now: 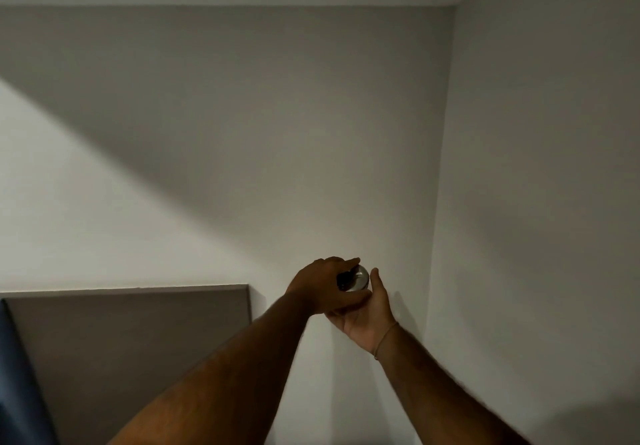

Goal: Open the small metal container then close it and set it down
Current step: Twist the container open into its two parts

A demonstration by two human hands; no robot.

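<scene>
Small metal container (pixel 358 280) held up before a white wall (pixel 242 133), right hand (pixel 365 320) cupping its underside, left hand (pixel 320 283) clasped over its top

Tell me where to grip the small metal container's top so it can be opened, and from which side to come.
Grip the rim of the small metal container at its round top, coming from above, as the left hand does. The right hand cups it from below, leaving only the shiny upper end exposed. Whether the lid twists or lifts is not visible.
</scene>
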